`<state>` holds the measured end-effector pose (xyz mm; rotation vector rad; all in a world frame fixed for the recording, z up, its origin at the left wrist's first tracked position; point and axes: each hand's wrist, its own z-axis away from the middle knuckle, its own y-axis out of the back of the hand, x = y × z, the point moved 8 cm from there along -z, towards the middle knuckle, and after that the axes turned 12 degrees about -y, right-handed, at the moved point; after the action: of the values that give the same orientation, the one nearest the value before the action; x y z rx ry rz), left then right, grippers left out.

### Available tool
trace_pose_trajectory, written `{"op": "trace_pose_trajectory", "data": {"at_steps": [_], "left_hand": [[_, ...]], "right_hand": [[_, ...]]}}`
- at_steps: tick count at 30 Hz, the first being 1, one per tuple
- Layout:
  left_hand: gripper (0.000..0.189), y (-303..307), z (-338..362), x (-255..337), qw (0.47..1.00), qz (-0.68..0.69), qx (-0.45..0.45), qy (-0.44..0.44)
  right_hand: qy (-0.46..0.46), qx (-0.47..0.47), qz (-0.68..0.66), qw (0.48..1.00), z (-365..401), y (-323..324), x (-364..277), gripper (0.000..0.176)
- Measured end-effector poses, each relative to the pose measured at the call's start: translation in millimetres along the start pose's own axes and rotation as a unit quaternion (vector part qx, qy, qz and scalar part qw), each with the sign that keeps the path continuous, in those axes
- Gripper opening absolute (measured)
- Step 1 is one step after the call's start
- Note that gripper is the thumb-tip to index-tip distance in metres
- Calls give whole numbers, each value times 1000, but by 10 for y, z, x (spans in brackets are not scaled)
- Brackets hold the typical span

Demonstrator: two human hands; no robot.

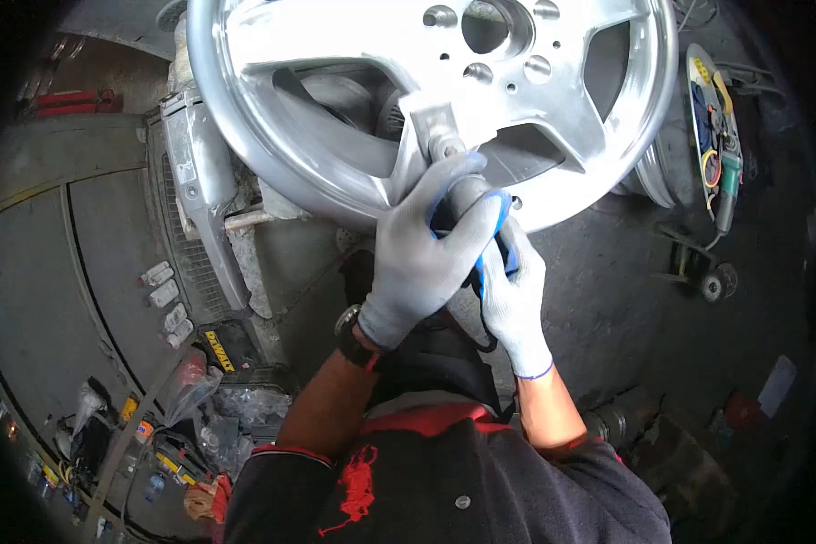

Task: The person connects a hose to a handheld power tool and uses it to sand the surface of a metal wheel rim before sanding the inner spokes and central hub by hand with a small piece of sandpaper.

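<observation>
A large silver alloy wheel [317, 150] fills the upper middle of the view. My left hand [426, 245], in a grey glove with blue on the fingers, is wrapped round the front part of a handheld power tool [463, 193]. Behind and to the right of it, my right hand [514, 295], gloved alike, grips the tool's dark rear body, most of which the hands hide. The tool's head is at a spoke of the wheel, over a bright pale patch. Whether it touches the metal cannot be made out.
A metal frame with a grille [210, 172] stands to the left. Several small bottles [164, 294], a DeWalt case [218, 349] and plastic bags [245, 403] lie lower left. On the right are a tray of tools [701, 109], a green grinder [730, 177] and a small wheel [713, 287].
</observation>
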<state>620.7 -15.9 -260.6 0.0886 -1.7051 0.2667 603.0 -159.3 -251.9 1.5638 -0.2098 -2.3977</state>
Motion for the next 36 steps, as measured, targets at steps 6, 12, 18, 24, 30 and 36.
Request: {"op": "trace_pose_trajectory", "data": {"at_steps": [6,12,18,24,30,36], "left_hand": [[35,-50,-634,273,982,-73,-93,-145],[40,1,-332,143,995,-40,-70,-54],[39,42,-566,256,990,-26,-80,-111],[40,42,-521,217,995,4,-74,-65],[40,58,-617,285,989,-35,-91,-111],[38,78,-530,267,991,-7,-94,-95]], "right_hand": [[64,54,-1,996,-385,-58,-317,35],[31,30,18,999,-177,-105,-167,34],[99,51,34,993,-360,-166,-249,34],[66,49,12,997,-296,-201,-255,35],[123,66,44,989,-338,-222,-433,33],[75,54,28,995,-295,-256,-329,33]]}}
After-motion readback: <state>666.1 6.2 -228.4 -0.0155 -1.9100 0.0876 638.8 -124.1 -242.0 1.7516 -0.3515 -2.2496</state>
